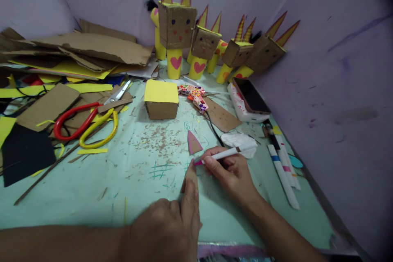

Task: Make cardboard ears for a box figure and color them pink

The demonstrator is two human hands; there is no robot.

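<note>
My right hand [229, 172] grips a white marker [230, 152], its pink tip slanting down to the left. That tip is at the edge of a small cardboard piece [184, 184], mostly hidden under my left hand [175, 217]. My left index finger is stretched along the piece and presses it to the table; the other fingers are curled. Just beyond lies a cardboard triangle [194, 144] with pink edges. Farther back stands a small cardboard box [161, 108] with a yellow top.
Cardboard animal figures [176, 28] with pointed ears line the back wall. Large scissors [92, 120] and cardboard scraps [92, 49] crowd the left. A patterned glue gun [196, 97], a phone [251, 96], crumpled white tissue [245, 141] and several markers [284, 176] are toward the right.
</note>
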